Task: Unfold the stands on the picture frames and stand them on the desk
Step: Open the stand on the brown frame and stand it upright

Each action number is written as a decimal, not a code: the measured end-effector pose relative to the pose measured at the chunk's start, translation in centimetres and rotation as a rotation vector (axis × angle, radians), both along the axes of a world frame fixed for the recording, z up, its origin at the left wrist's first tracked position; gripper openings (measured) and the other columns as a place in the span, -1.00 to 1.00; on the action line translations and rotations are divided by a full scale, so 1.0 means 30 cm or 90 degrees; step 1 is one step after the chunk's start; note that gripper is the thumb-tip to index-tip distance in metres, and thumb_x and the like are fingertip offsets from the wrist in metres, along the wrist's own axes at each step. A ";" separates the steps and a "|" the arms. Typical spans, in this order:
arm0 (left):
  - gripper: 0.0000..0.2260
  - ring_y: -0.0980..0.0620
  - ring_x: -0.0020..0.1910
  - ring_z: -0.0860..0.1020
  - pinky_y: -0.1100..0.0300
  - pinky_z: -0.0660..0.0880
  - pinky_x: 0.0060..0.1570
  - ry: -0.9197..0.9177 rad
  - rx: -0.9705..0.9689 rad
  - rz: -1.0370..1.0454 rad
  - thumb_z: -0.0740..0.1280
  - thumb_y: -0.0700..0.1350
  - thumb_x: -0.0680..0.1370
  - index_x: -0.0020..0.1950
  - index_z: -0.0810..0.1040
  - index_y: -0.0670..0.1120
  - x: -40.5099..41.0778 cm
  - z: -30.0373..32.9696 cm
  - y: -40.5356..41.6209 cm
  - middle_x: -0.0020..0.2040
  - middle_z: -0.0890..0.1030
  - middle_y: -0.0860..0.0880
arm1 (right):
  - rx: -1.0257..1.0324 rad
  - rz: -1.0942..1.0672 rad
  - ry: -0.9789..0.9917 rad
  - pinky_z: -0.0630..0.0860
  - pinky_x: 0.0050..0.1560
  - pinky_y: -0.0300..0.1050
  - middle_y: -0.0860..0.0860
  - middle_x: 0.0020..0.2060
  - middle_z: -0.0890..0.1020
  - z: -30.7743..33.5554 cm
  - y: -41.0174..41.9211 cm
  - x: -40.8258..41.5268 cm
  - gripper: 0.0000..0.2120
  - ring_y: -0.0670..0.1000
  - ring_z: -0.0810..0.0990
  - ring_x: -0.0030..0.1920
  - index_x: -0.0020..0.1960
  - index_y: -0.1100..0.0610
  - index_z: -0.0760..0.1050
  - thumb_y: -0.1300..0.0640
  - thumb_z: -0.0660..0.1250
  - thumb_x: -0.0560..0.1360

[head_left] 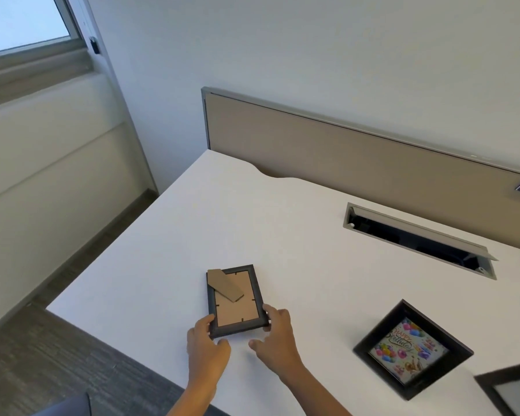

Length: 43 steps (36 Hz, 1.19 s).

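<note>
A small black picture frame [237, 300] lies face down on the white desk [168, 265], its brown cardboard back up. Its cardboard stand [224, 285] lies across the upper left corner of the back, partly swung out. My left hand [207, 345] grips the frame's near left corner. My right hand [275, 334] grips the near right corner. A second black frame [413, 349] with a colourful birthday picture sits to the right, picture side showing. A corner of a third frame [511, 391] shows at the bottom right edge.
A grey cable tray opening [418, 238] is cut into the desk at the back right. A beige partition panel [342, 151] runs along the desk's far edge. The desk's left edge drops to carpeted floor [42, 370]. A window [21, 19] is at the top left.
</note>
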<state>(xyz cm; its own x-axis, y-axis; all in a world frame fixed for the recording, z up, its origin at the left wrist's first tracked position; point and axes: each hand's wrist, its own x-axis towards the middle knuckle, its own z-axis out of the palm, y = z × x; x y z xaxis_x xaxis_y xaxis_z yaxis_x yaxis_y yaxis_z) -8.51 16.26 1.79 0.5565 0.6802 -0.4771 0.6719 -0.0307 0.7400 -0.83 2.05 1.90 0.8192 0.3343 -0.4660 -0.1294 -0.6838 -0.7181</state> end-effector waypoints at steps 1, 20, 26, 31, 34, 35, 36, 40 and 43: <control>-0.43 -0.02 0.19 0.47 0.13 0.54 0.12 -0.018 0.005 -0.005 0.42 -0.37 0.54 0.48 0.41 0.03 -0.001 0.005 0.005 0.29 0.39 -0.01 | 0.007 -0.001 -0.021 0.59 0.15 -0.33 -0.01 0.30 0.37 0.003 0.001 0.004 -0.21 -0.05 0.55 0.19 0.64 0.03 0.31 0.25 0.61 0.53; -0.71 0.09 -0.19 0.62 0.46 0.53 -0.19 -0.267 0.277 -0.174 0.60 -0.25 0.45 0.00 0.64 0.09 0.083 0.211 0.201 -0.02 0.60 0.04 | 0.133 0.056 -0.473 0.47 -0.03 -0.37 -0.04 0.06 0.51 0.157 0.020 0.121 -0.89 -0.06 0.55 -0.01 0.14 0.17 0.63 0.28 0.45 0.63; -0.90 0.12 -0.05 0.65 0.33 0.55 -0.25 -0.227 0.125 -0.159 0.49 0.06 0.55 0.00 0.60 0.20 0.124 0.323 0.219 -0.08 0.69 0.20 | 0.189 0.016 -0.297 0.64 0.02 -0.14 -0.12 0.03 0.67 0.264 -0.002 0.174 -0.92 -0.09 0.66 0.05 0.16 -0.01 0.53 0.00 0.36 0.71; -0.89 0.13 -0.10 0.76 0.27 0.66 -0.32 -0.242 -0.063 -0.125 0.44 0.06 0.60 0.04 0.63 0.04 0.154 0.401 0.172 -0.06 0.76 0.14 | 0.248 -0.048 -0.179 0.68 -0.20 -0.18 -0.05 -0.05 0.75 0.355 -0.040 0.165 -0.91 -0.06 0.76 0.00 0.12 -0.03 0.53 -0.02 0.40 0.71; -0.82 0.00 -0.10 0.78 0.10 0.70 -0.21 -0.240 -0.131 -0.124 0.39 0.08 0.63 0.07 0.65 -0.01 0.161 0.431 0.145 -0.07 0.79 0.00 | 0.314 -0.120 -0.105 0.72 -0.29 -0.01 0.09 -0.09 0.79 0.397 -0.067 0.154 -0.95 0.04 0.81 -0.08 0.11 0.01 0.58 0.05 0.42 0.70; -0.80 -0.03 -0.10 0.78 0.07 0.69 -0.16 -0.239 -0.154 -0.127 0.38 0.08 0.64 0.08 0.66 -0.04 0.163 0.442 0.136 -0.07 0.79 -0.04 | 0.321 -0.140 -0.094 0.69 -0.33 -0.03 0.10 -0.11 0.80 0.409 -0.077 0.149 -0.96 0.04 0.81 -0.12 0.10 0.01 0.59 0.06 0.43 0.69; -0.78 -0.04 -0.10 0.78 0.07 0.68 -0.15 -0.239 -0.175 -0.130 0.37 0.07 0.65 0.09 0.67 -0.06 0.166 0.453 0.126 -0.07 0.79 -0.06 | 0.326 -0.158 -0.088 0.66 -0.36 -0.06 0.11 -0.13 0.80 0.419 -0.088 0.145 -0.96 0.02 0.81 -0.16 0.09 0.01 0.60 0.05 0.43 0.69; -0.75 -0.07 -0.12 0.78 0.10 0.64 -0.17 -0.212 -0.221 -0.129 0.36 0.06 0.66 0.04 0.71 -0.09 0.176 0.489 0.076 -0.10 0.80 -0.09 | 0.345 -0.238 -0.067 0.60 -0.36 -0.10 0.15 -0.18 0.80 0.449 -0.126 0.133 -0.91 0.04 0.80 -0.20 0.04 -0.04 0.64 -0.02 0.42 0.69; -0.71 -0.14 -0.12 0.77 -0.01 0.66 -0.10 -0.175 -0.224 -0.121 0.37 0.07 0.65 -0.02 0.73 -0.12 0.190 0.495 0.040 -0.13 0.80 -0.11 | 0.380 -0.300 -0.026 0.60 -0.27 -0.02 0.21 -0.16 0.79 0.462 -0.149 0.127 -0.88 0.13 0.79 -0.20 -0.01 -0.08 0.67 -0.05 0.43 0.68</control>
